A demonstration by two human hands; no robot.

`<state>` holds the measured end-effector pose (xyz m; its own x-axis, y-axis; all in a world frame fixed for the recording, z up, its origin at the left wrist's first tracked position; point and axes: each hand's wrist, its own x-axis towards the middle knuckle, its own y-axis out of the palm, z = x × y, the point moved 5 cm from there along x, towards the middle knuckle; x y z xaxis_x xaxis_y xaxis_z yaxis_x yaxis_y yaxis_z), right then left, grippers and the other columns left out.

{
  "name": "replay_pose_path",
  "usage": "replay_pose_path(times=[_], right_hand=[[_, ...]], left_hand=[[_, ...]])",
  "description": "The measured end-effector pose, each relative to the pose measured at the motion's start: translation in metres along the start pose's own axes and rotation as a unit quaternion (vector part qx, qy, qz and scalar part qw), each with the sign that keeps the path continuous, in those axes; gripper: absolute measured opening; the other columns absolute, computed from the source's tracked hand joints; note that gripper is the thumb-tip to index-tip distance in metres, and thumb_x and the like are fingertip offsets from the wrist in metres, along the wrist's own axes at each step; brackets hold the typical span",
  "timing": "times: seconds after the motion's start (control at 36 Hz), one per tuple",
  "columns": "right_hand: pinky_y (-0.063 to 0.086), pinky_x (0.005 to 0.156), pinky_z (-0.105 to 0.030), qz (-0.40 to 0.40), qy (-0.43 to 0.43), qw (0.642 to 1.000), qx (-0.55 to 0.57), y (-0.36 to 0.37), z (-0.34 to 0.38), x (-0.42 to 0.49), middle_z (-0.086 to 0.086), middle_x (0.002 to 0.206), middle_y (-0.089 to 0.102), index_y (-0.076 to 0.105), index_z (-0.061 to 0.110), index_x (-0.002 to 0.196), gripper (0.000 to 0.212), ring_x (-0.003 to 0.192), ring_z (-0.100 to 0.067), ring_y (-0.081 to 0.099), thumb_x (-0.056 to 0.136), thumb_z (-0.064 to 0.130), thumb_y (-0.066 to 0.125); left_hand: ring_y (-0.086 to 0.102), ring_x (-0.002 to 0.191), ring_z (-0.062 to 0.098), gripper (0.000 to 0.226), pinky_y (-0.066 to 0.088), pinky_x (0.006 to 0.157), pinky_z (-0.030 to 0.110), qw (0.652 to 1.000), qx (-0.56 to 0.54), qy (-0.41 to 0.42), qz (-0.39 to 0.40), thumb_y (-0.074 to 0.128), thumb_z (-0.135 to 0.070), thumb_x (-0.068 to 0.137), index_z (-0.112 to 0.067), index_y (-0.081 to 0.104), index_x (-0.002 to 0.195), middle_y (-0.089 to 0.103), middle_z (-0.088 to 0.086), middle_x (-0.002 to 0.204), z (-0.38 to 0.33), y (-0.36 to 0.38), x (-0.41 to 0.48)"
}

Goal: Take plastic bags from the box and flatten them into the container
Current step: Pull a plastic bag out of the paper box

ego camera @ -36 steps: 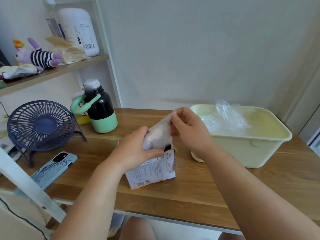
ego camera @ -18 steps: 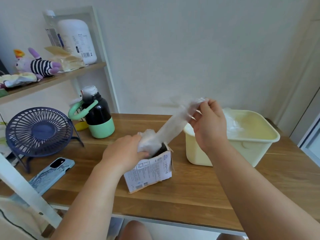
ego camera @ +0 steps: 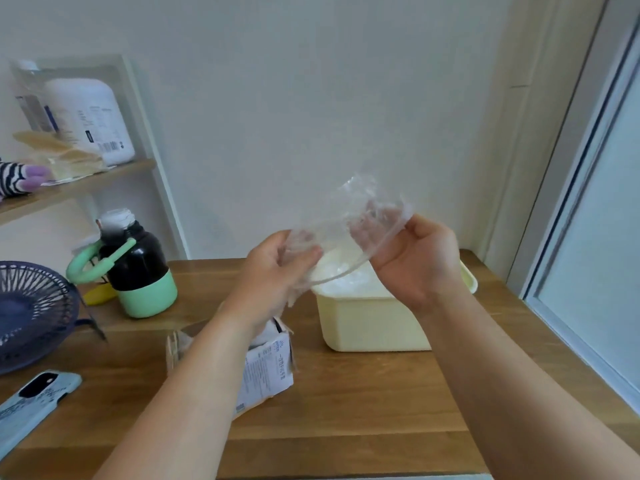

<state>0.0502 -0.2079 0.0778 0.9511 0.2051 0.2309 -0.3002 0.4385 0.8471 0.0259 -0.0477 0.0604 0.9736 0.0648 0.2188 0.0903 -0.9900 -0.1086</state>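
Left hand (ego camera: pixel 277 268) pinched one end of a clear plastic bag (ego camera: pixel 349 223) between thumb and fingers, held up above the worktop (ego camera: pixel 363 410). Below that wrist, on the side nearer me, stood the opened cardboard box (ego camera: pixel 266 372), with something pale showing at its mouth. From there the bag ran across to my right hand (ego camera: pixel 415 261), whose curled fingers gripped the other end. Its long axis therefore lay left to right, roughly level. The lower edge was pulled into a shallow curve and the upper part was crumpled. Neither hand held anything else.

Beneath the bag, and mostly under the right hand, sat the pale yellow container (ego camera: pixel 374 327) with clear plastic already lying inside. The right hand was plainly the nearer of the two, while the left hung about over the container's left rim. I judged the coming move to be mainly downward. The left hand would need to shift a little rightward so that both ends cleared the rim before the bag was pressed flat.
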Motion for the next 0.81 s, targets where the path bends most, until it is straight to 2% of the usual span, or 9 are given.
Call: replay_pose_path(times=[0.08,0.14,0.25,0.33,0.44,0.5,0.56,0.69,0.81], right_hand=[[0.048,0.094,-0.049,-0.023,0.003,0.999,-0.049,-0.010,0.020,-0.006,-0.013,0.087,0.064,0.063,0.006,0.069,0.020,0.079,-0.031,0.064,0.067,0.012,0.043],[0.046,0.091,-0.051,-0.047,0.008,0.994,-0.103,-0.017,0.033,-0.007,-0.015,0.096,0.062,0.057,0.010,0.087,0.026,0.079,-0.032,0.062,0.064,0.019,0.049],[0.048,0.082,-0.046,-0.097,0.001,0.947,-0.306,-0.028,0.055,-0.003,-0.010,0.111,0.058,0.049,0.023,0.120,0.064,0.084,-0.026,0.056,0.064,0.052,0.062],[0.052,0.082,-0.041,-0.120,-0.008,0.874,-0.470,-0.030,0.065,-0.001,-0.002,0.117,0.057,0.031,0.026,0.144,0.105,0.093,-0.019,0.058,0.057,0.062,0.079],[0.055,0.086,-0.040,-0.157,-0.044,0.798,-0.581,-0.040,0.073,0.002,0.004,0.093,0.060,0.045,0.019,0.133,0.061,0.075,-0.016,0.062,0.080,0.022,0.075],[0.056,0.079,-0.036,-0.174,-0.030,0.813,-0.555,-0.048,0.074,0.004,0.001,0.085,0.057,0.056,0.014,0.117,0.035,0.064,-0.015,0.056,0.085,0.009,0.067],[0.054,0.068,-0.032,-0.183,-0.004,0.838,-0.515,-0.054,0.074,0.004,-0.002,0.079,0.054,0.060,0.013,0.098,0.015,0.056,-0.013,0.049,0.086,0.004,0.063],[0.048,0.053,-0.030,-0.210,0.033,0.855,-0.473,-0.071,0.082,0.004,-0.007,0.068,0.058,0.058,0.008,0.080,0.011,0.047,-0.015,0.043,0.090,0.005,0.058],[0.047,0.048,-0.027,-0.235,0.025,0.867,-0.438,-0.084,0.085,0.008,-0.008,0.064,0.054,0.055,0.006,0.080,0.013,0.045,-0.016,0.041,0.091,0.001,0.053]], left_hand=[[0.051,0.045,0.004,0.020,0.030,0.043,0.022,0.999,0.031,0.020,-0.022,0.066,-0.026,0.089,-0.006,0.069,0.087,0.062,0.001,0.070,-0.003,0.006,0.012],[0.051,0.048,0.002,0.031,0.040,0.042,0.016,0.996,0.079,0.024,-0.014,0.066,-0.025,0.090,0.006,0.066,0.091,0.060,-0.006,0.068,-0.008,0.009,0.019],[0.053,0.076,0.002,0.051,0.038,0.063,0.022,0.957,0.280,0.075,-0.008,0.061,-0.038,0.091,0.010,0.052,0.075,0.059,0.006,0.090,-0.020,0.015,0.031],[0.038,0.052,0.010,0.049,0.029,0.057,0.030,0.952,0.296,0.078,0.025,0.059,-0.040,0.092,-0.008,0.038,0.062,0.042,0.000,0.067,-0.027,0.022,0.035],[0.046,0.052,0.005,0.031,0.037,0.058,0.022,0.967,0.237,0.067,0.072,0.059,-0.036,0.093,-0.012,0.059,0.074,0.057,-0.006,0.065,-0.026,0.029,0.040],[0.060,0.064,-0.004,0.014,0.042,0.059,0.009,0.975,0.205,0.053,0.073,0.060,-0.032,0.094,-0.023,0.066,0.086,0.070,-0.016,0.077,-0.026,0.029,0.045],[0.063,0.075,-0.001,0.012,0.043,0.059,0.007,0.981,0.184,0.035,0.054,0.061,-0.029,0.093,-0.020,0.068,0.091,0.073,-0.005,0.092,-0.022,0.026,0.054],[0.061,0.095,0.017,0.018,0.042,0.068,0.022,0.973,0.202,0.025,-0.107,0.067,-0.035,0.088,-0.017,0.067,0.091,0.066,-0.006,0.092,-0.019,0.015,0.072],[0.047,0.120,0.023,0.045,0.041,0.099,0.040,0.917,0.285,0.125,-0.249,0.065,-0.034,0.089,-0.017,0.050,0.127,0.045,0.003,0.134,-0.029,0.018,0.061]])
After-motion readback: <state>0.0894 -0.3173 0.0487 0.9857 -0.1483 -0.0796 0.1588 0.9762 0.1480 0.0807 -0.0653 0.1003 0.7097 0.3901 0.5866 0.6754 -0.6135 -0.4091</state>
